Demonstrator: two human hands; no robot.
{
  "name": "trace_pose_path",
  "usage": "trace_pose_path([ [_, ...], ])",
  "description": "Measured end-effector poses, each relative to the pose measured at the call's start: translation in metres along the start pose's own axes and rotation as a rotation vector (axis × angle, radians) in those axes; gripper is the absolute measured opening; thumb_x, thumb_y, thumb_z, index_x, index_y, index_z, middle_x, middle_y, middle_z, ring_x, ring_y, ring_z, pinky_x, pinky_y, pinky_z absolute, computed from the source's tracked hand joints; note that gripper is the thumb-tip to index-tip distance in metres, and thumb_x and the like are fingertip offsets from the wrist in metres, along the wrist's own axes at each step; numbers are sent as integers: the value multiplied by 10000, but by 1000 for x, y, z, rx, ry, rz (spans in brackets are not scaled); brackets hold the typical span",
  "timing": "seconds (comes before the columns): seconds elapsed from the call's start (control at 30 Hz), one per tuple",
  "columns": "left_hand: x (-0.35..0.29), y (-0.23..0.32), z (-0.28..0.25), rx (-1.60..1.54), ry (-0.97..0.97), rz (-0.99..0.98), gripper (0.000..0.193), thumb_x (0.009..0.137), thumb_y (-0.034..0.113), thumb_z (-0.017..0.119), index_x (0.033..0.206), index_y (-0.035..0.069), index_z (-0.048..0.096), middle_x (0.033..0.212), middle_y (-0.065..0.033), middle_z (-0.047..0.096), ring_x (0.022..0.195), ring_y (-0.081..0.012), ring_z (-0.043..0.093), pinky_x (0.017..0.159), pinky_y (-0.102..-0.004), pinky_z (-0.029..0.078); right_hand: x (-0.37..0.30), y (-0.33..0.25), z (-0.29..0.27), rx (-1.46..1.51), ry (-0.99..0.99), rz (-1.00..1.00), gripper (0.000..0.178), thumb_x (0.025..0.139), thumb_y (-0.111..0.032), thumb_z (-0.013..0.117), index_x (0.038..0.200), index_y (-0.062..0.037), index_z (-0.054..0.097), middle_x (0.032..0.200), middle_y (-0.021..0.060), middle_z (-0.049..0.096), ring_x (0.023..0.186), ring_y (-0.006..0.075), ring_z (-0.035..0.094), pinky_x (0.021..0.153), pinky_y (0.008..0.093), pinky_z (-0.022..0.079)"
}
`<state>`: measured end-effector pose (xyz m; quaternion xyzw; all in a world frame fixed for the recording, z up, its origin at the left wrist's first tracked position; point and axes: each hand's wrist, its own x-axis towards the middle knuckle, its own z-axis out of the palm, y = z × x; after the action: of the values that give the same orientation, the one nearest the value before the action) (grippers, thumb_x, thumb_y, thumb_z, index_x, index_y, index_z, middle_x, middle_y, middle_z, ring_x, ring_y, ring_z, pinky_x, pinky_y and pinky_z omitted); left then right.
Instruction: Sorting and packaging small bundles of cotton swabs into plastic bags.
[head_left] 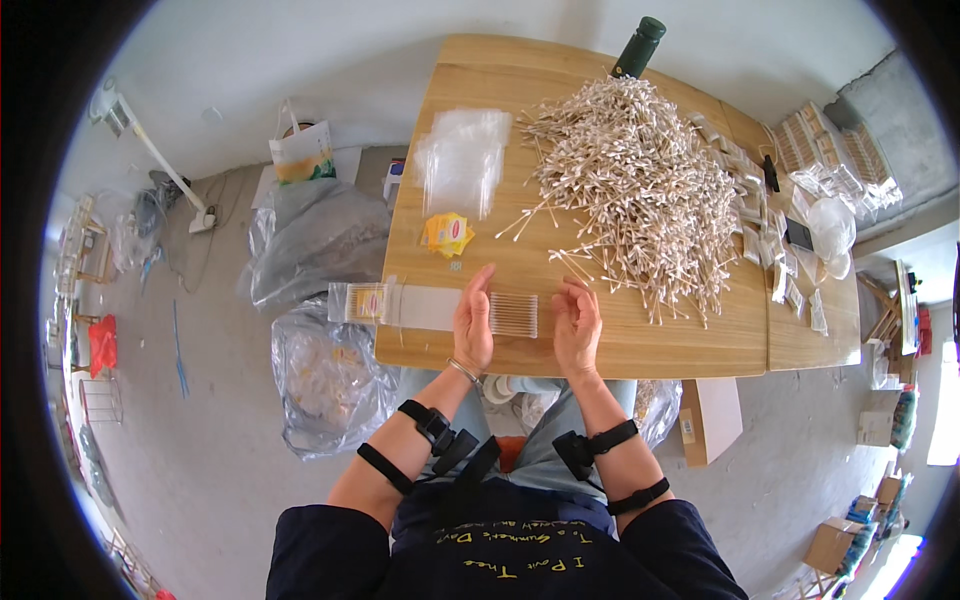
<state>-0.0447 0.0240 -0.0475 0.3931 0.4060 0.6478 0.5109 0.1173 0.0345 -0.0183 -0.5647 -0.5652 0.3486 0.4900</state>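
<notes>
A flat row of several cotton swabs (515, 315) lies side by side on the wooden table between my hands. My left hand (474, 322) stands on edge at the row's left end, fingers stretched out, partly covering the right end of a white strip (428, 308). Whether it touches the swab ends is hard to see. To the right of the row, a small gap away, is my right hand (577, 326), its fingers loosely bent with nothing visible in them. Left of the strip, a clear bag with a yellow label (364, 302) reaches over the table's edge.
A large heap of loose cotton swabs (640, 190) covers the table's right half, a green bottle (640, 48) behind it. Clear bags (465, 160) and yellow labels (447, 234) lie at the left. Filled packs (745, 190) and a phone (798, 234) are far right.
</notes>
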Motion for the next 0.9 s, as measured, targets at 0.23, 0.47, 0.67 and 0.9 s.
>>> trace_pose_path([
  [0.23,0,5,3,462,-96,108,384,925,14,522,1304,-19,472,1394,-161,458,1347,-257,378,1099,-370,320,3,-14,-5,-461,-153,-264,95,743,-51,684,836,-39,675,971,92,592,983,333,489,864,408,425],
  [0.47,-2,23,-4,776,-96,180,408,868,-96,465,1268,-19,489,1406,-195,430,1341,-266,393,1100,-361,325,6,-24,1,-505,-237,-317,91,730,-64,683,820,-52,672,1001,84,579,1013,318,485,871,420,412],
  [0.67,-6,9,-9,353,61,97,433,867,-124,406,1281,-14,473,1372,-158,465,1317,-241,422,1096,-336,326,19,-34,12,-702,-455,-391,79,755,-102,631,798,-49,671,1044,93,555,1026,294,474,877,416,402],
  [0.9,-8,12,-7,328,73,93,391,862,-124,421,1241,-55,488,1329,-184,489,1282,-254,454,1081,-345,348,32,-47,18,-889,-622,-288,91,734,-111,692,815,-72,684,1052,98,562,1061,296,477,927,408,400],
])
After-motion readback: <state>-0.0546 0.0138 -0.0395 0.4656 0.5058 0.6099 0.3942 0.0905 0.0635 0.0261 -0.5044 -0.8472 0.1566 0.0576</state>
